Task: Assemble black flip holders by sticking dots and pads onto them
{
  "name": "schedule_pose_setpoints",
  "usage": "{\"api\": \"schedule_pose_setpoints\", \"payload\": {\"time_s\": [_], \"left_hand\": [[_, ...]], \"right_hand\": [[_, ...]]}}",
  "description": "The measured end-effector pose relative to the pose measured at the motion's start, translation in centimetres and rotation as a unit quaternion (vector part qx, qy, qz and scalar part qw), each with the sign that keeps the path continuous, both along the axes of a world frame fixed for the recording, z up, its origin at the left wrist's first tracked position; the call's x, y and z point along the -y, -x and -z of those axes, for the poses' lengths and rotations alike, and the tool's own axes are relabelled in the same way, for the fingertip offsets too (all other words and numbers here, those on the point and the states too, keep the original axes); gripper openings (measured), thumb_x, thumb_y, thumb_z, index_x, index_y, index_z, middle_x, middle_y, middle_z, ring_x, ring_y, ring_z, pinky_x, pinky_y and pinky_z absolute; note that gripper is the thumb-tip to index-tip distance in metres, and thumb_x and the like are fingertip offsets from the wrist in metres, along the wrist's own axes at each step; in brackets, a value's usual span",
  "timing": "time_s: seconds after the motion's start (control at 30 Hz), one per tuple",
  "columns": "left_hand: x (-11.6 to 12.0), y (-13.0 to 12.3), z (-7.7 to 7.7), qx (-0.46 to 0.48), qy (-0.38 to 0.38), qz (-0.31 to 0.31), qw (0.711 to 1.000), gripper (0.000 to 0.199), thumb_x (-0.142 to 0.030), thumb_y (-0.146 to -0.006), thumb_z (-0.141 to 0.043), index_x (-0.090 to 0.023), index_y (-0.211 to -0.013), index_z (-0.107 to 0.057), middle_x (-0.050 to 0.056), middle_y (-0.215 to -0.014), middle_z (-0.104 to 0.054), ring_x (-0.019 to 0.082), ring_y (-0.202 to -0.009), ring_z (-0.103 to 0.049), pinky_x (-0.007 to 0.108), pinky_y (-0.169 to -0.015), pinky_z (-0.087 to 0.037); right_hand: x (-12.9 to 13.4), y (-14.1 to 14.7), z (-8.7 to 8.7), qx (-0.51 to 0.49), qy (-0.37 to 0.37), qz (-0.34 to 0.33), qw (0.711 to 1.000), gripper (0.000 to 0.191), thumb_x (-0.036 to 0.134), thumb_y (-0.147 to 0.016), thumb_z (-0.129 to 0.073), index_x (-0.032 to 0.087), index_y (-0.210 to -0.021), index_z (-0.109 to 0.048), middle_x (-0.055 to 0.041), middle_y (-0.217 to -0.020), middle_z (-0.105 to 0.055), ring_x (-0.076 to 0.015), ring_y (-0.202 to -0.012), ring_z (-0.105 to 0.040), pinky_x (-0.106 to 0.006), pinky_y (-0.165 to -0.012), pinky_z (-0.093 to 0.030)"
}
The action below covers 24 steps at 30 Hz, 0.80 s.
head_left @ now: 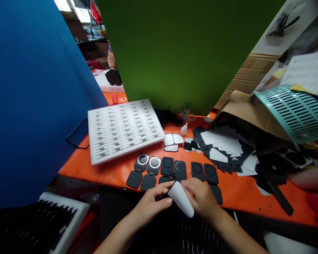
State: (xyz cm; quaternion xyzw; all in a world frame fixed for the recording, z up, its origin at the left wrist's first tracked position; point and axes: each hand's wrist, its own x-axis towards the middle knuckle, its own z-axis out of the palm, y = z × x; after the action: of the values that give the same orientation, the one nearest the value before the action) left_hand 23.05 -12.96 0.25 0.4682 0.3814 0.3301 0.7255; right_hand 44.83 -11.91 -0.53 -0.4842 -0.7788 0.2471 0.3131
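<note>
My left hand (154,201) pinches the left edge of a white-faced piece with rounded corners (182,200), tilted above the table's front edge. Something dark shows at its upper edge. At its right side is my right hand (201,195), fingers curled against the piece and partly hidden behind it. Just beyond my hands lie several black hinged square pads in a row, opened out. A hinged pad (155,163) at the left carries a bright silver ring, as does its neighbour; other pads, like this one (197,171), show dark circles.
A white foam tray (125,130) with rows of slotted metal parts stands on the orange table (111,174). Right of it are a small white bottle (183,129), scattered white and black sheets (222,144), a cardboard box (234,104) and a teal basket (294,109). Blue and green panels rise behind.
</note>
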Motion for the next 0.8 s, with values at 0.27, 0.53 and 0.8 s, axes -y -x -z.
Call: {"api": "schedule_pose_setpoints", "payload": {"time_s": [0.27, 0.53, 0.8], "left_hand": [[0.0, 0.1, -1.0, 0.051, 0.042, 0.009, 0.998, 0.019, -0.030, -0.068, -0.067, -0.014, -0.079, -0.067, 0.009, -0.107, -0.058, 0.025, -0.097, -0.052, 0.034, -0.087, -0.037], [-0.5, -1.1, 0.7, 0.058, 0.107, -0.251, 0.960, 0.028, -0.035, -0.076, -0.059, -0.014, -0.094, -0.066, 0.010, -0.100, -0.062, 0.023, -0.094, -0.056, 0.033, -0.085, -0.041], [-0.9, -3.7, 0.4, 0.033, 0.103, -0.241, 0.964, 0.032, -0.031, -0.067, -0.068, -0.011, -0.092, -0.064, 0.008, -0.085, -0.064, 0.017, -0.072, -0.059, 0.028, -0.067, -0.046]], "right_hand": [[-0.1, 1.2, 0.8, -0.131, 0.189, 0.029, 0.973, 0.015, 0.032, -0.078, -0.051, 0.019, -0.080, -0.059, -0.0037, -0.082, -0.057, -0.0158, -0.077, -0.055, -0.027, -0.068, -0.045], [0.2, -0.1, -0.1, -0.141, 0.108, 0.273, 0.945, 0.034, 0.035, -0.079, -0.050, 0.015, -0.106, -0.053, -0.0055, -0.080, -0.063, -0.0167, -0.072, -0.059, -0.028, -0.068, -0.048], [1.5, 4.9, -0.9, -0.120, 0.030, 0.143, 0.982, 0.061, 0.020, -0.077, -0.051, 0.021, -0.132, -0.023, -0.0055, -0.096, -0.063, -0.0161, -0.085, -0.061, -0.031, -0.078, -0.049]]}}
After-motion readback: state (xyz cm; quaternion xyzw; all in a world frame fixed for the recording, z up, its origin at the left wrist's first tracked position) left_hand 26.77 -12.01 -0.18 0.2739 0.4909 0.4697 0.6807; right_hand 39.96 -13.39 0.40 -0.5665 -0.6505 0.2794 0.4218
